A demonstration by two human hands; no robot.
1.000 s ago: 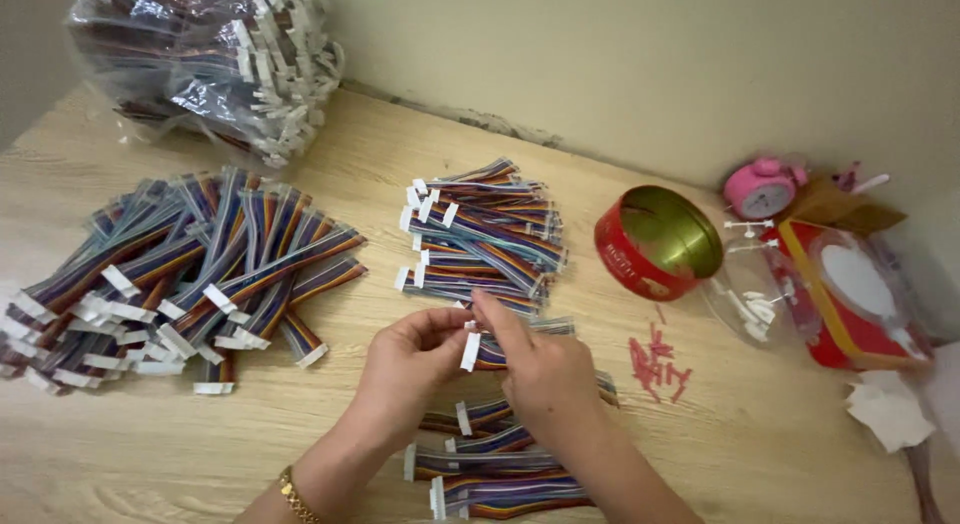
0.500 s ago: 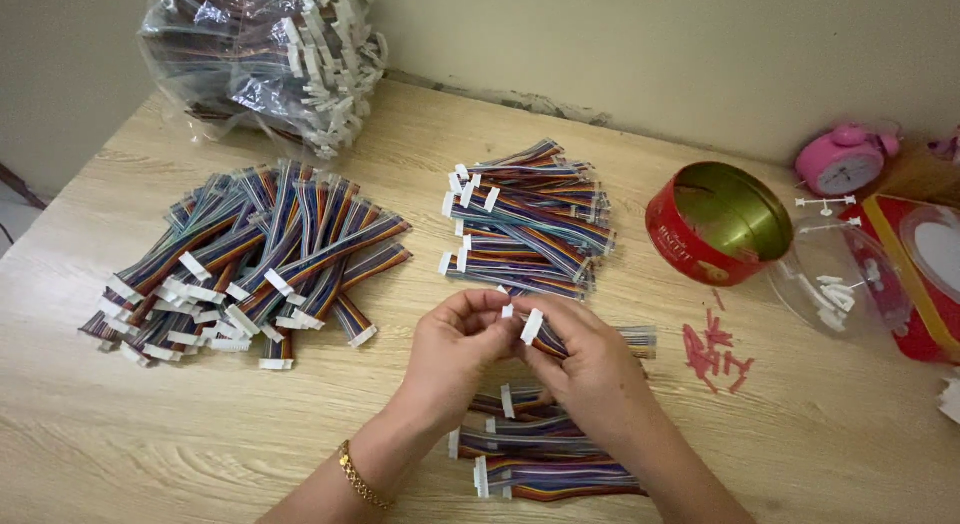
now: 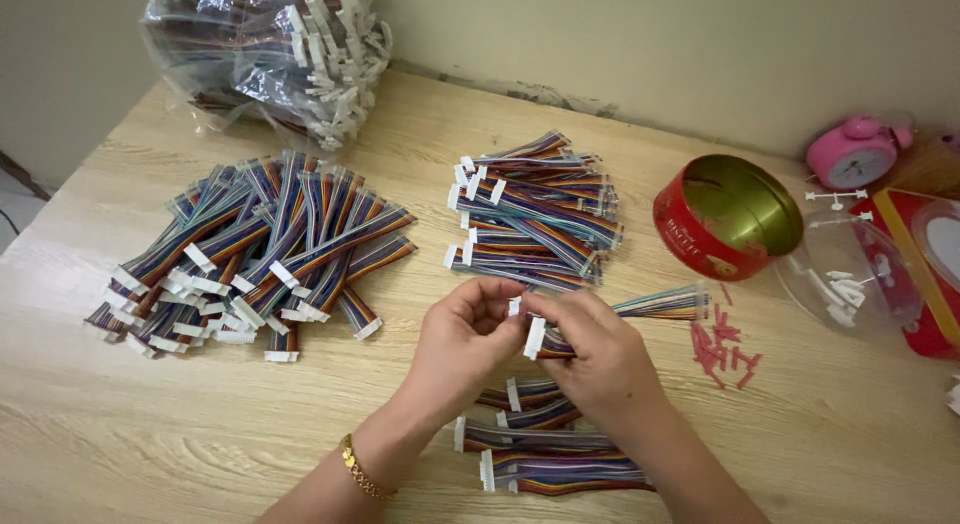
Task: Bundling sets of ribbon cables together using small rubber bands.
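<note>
Two hands meet above the wooden table (image 3: 120, 444): our right hand (image 3: 600, 359) pinches a rainbow ribbon cable (image 3: 650, 306) by its white connector (image 3: 535, 337), while our left hand (image 3: 465, 339) apparently nips a tiny white piece. Behind them lies a red round tin (image 3: 725, 219) and a clear bag of cables (image 3: 270, 54).

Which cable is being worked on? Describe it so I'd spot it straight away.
Start at the red round tin on the table's right side and look left and down. There the right hand grips one rainbow ribbon cable; unlike the piled cables, it is lifted, its white connector pinched between both hands.
</note>
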